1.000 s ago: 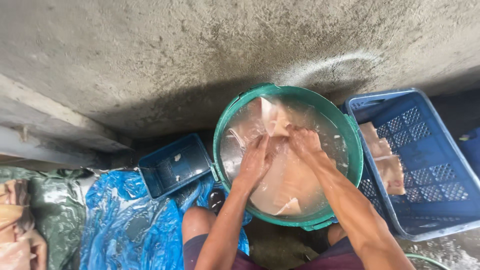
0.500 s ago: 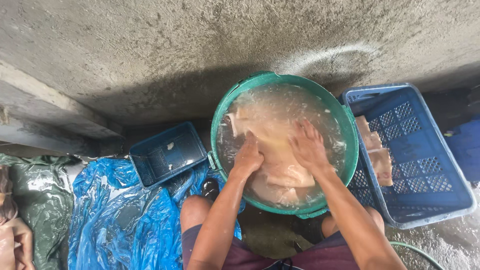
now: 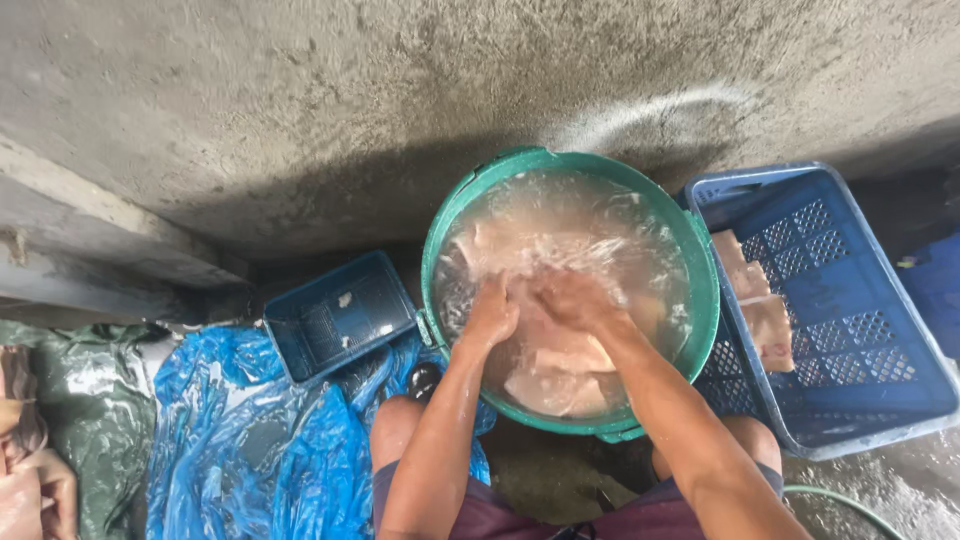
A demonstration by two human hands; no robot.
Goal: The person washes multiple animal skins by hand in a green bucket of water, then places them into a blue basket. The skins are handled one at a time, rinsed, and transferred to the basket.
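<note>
Both hands, left hand [image 3: 492, 312] and right hand [image 3: 570, 298], grip pale meat pieces [image 3: 560, 365] lying lengthwise toward the person.

Left hand [image 3: 492, 312] and right hand [image 3: 572, 298] in water of green basin [image 3: 700, 262], centre frame, on pale fish pieces [image 3: 560, 375]. Blue crate [image 3: 880, 400] at right, small blue tray [image 3: 340, 315] at left.

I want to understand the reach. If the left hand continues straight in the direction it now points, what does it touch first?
Probably the pale pieces in the water just ahead of the left hand, then the far wall of the green basin; depth is unclear.
</note>
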